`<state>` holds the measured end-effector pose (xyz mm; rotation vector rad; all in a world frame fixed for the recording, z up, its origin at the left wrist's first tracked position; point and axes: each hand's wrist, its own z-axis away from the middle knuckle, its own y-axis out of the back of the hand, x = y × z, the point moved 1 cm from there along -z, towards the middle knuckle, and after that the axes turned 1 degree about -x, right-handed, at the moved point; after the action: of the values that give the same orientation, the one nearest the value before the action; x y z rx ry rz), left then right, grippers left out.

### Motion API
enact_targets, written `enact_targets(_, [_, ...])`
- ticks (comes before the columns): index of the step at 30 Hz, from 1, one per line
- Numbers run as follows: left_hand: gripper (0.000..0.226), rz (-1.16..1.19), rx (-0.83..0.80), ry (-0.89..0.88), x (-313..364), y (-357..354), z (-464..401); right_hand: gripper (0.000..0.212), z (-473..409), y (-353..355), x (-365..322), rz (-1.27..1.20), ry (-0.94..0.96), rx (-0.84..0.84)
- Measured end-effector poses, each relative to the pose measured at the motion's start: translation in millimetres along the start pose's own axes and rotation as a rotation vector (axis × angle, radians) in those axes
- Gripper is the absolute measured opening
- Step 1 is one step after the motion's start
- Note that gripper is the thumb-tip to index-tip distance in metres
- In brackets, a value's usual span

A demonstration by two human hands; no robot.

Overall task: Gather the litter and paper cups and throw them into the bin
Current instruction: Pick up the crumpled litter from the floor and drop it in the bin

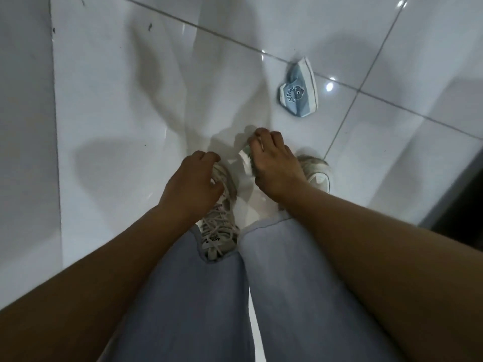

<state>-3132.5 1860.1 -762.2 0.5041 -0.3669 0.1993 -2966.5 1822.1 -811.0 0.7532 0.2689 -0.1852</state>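
Person bent over a glossy white tiled floor (125,105), both bare arms reaching down past grey trousers (188,296) toward their own feet. Right hand (274,163) is low between the two sneakers, fingers curled and pinching a thin clear or whitish scrap of litter (244,156) that lies on the floor just ahead of the shoes; the scrap is blurred, so its material cannot be told. Left hand (189,178) hovers over the left sneaker (222,226), fingers loosely curled, holding nothing visible. Right sneaker (317,171) pokes out from behind the right wrist. A crushed paper cup (299,92), light blue and white with a small cartoon octopus print, lies on its side on the floor well ahead of the right hand, toward the far right, close to a grout line crossing; it is flattened, and whether anything is inside it cannot be told. A few tiny dark specks (150,26) sit on the tile toward the far left. A dark strip of something (460,205) runs along the right edge of the floor, too cut off to identify. Soft shadows of the arms fall on the tiles ahead.
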Motion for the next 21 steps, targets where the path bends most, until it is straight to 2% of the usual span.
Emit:
enact_targets(7, [0.056, -0.046, -0.015, -0.023, 32.9, 23.1, 4.2, 0.048, 19.5, 49.7, -6.1, -0.147, -0.03, -0.04])
enact_targets(18, [0.073, -0.098, 0.039, -0.1, 87.8, 69.1, 42.3, 0.053, 63.3, 131.3, -31.1, -0.155, 0.022, 0.083])
enact_targets(21, [0.069, -0.086, 0.082, -0.158, 98.2, 81.3, 53.1, 0.055, 77.7, 152.0, -36.2, -0.179, 0.074, 0.091])
